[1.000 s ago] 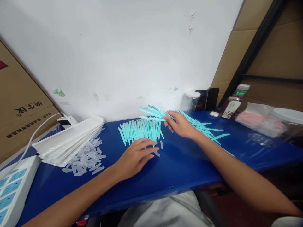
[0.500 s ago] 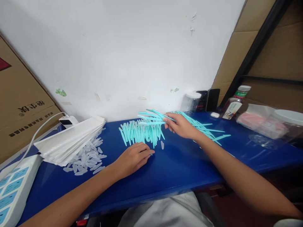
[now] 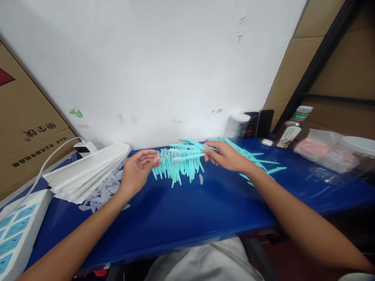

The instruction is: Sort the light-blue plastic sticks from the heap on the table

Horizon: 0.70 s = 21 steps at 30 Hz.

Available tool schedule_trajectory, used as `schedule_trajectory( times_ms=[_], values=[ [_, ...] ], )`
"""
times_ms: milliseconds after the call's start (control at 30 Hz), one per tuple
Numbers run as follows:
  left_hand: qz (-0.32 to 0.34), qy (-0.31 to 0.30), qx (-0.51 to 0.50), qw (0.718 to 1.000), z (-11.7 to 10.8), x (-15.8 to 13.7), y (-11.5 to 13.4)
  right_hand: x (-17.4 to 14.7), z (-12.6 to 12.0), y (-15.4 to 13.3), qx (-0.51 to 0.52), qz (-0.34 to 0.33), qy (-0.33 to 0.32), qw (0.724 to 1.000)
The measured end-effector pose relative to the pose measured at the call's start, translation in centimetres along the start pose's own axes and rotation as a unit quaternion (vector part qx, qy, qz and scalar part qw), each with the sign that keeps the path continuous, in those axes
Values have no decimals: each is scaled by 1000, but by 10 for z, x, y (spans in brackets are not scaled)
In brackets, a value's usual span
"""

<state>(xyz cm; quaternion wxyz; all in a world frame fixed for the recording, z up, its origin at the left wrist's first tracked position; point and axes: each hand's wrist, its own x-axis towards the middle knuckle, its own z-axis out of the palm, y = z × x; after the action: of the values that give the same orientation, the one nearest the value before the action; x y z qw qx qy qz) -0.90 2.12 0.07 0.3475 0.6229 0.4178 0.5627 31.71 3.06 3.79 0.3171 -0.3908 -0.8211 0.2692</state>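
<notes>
My right hand (image 3: 221,155) is closed around several turquoise eyebrow razors (image 3: 189,146), which fan out to the left above the table. My left hand (image 3: 142,166) is raised to their left, thumb and fingertips pinched on what looks like a small translucent cap (image 3: 160,158), mostly hidden by the fingers. Beneath and between the hands lies a row of turquoise razors (image 3: 178,169) with clear caps on their far ends. One loose translucent cap (image 3: 201,179) rests on the blue table just right of that row. More turquoise razors (image 3: 263,161) lie scattered beyond my right wrist.
On the left, a stack of white sleeves (image 3: 88,171) partly covers a pile of translucent caps (image 3: 102,195), near a power strip (image 3: 26,230). A lidded jar (image 3: 238,127), a phone (image 3: 264,123), a bottle (image 3: 294,127) and plastic bags (image 3: 325,150) stand at the back right.
My left hand has lifted off the table and moved up and left, its fingertips now beside the razor row. My right hand stays nearly in place, the razors in it tilted slightly lower.
</notes>
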Motion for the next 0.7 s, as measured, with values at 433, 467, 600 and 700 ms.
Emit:
schedule_trajectory(
  times_ms=[433, 467, 600, 700],
  values=[
    [-20, 32, 0, 999, 3, -6, 10, -2, 7, -2, 18, -16, -34, 999],
    [-18, 32, 2, 999, 3, -6, 10, -2, 7, -2, 16, -17, -34, 999],
    [-16, 37, 2, 999, 3, -6, 10, -1, 7, -2, 8, -18, -36, 999],
    [-22, 36, -2, 999, 4, -7, 11, -1, 8, -2, -4, -20, -36, 999]
  ],
)
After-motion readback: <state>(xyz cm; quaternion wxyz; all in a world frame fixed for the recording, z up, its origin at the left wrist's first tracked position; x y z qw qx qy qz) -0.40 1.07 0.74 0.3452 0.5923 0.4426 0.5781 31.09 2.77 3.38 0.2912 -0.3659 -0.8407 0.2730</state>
